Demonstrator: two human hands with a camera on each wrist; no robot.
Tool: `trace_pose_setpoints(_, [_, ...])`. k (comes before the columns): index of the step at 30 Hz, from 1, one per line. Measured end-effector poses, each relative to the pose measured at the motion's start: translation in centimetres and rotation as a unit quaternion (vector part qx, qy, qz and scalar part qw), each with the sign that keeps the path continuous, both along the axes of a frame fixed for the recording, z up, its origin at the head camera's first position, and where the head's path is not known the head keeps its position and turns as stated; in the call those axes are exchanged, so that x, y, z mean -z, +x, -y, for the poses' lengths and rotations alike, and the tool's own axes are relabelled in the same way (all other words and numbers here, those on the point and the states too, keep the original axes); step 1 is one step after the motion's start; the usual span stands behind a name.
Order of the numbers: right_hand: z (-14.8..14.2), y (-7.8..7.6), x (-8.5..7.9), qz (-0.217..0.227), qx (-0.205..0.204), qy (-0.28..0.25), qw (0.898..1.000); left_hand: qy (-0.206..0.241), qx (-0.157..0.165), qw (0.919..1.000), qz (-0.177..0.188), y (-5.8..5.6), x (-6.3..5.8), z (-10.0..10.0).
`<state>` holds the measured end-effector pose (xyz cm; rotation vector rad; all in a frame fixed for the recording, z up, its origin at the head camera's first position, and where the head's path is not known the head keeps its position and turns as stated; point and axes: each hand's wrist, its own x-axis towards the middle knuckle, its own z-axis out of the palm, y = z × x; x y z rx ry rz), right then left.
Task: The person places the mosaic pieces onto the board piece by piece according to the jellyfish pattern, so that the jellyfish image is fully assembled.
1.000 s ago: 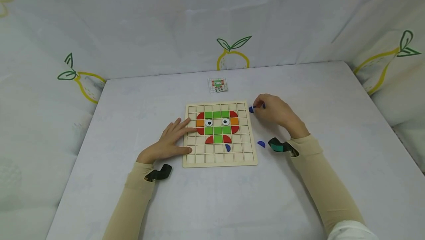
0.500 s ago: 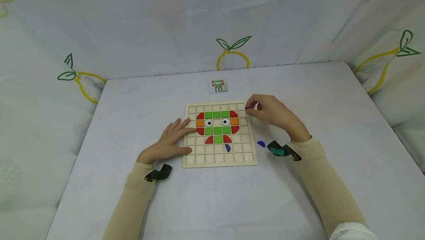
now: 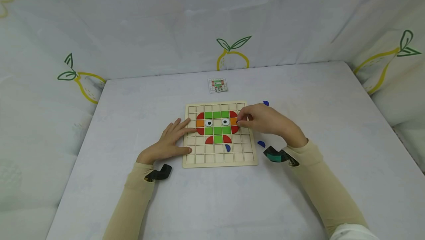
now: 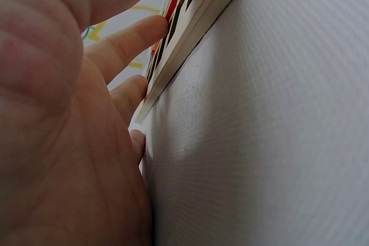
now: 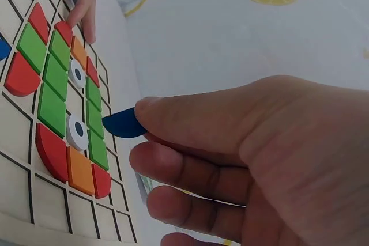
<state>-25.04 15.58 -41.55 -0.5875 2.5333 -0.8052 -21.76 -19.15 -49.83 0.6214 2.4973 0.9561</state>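
Observation:
A square wooden grid board [image 3: 200, 160] lies on the table, with green, red and orange tiles and two eye tiles forming a face. My left hand [image 3: 169, 142] rests with spread fingers on the board's left edge, also seen in the left wrist view. Over the board's right side, my right hand [image 3: 265, 120] pinches a blue half-round tile [image 5: 125, 124] between thumb and forefinger. Another blue half-round tile [image 3: 227, 148] sits on the board below the red and green pieces.
One blue half-round tile [image 3: 261, 143] lies right of the board, and another blue piece [image 3: 266, 103] lies behind my right hand. A small picture card [image 3: 218, 85] showing a similar face lies beyond the board. White lemon-print cloth hangs around the table.
My right hand has picked up the blue half-round tile beside the board and carried it left and nearer, over the board's right side. My left hand stays put.

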Motion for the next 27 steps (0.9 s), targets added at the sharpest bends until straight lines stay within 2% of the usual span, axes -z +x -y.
trace_pose_setpoints(7, [1.2,0.5,0.8,0.003,-0.043,0.011,0.999,-0.002,0.001,1.0,-0.003,0.1,-0.1,0.0])
trace_pose_setpoints(18, [2.5,1.1,1.2,0.058,-0.093,0.027,0.994,-0.002,0.003,1.0,-0.003,0.0,-0.4,-0.2])
trace_pose_setpoints(27, [3.4,1.9,1.7,0.085,-0.125,0.081,0.985,-0.003,0.001,1.0,0.002,0.0,-0.3,-0.1])
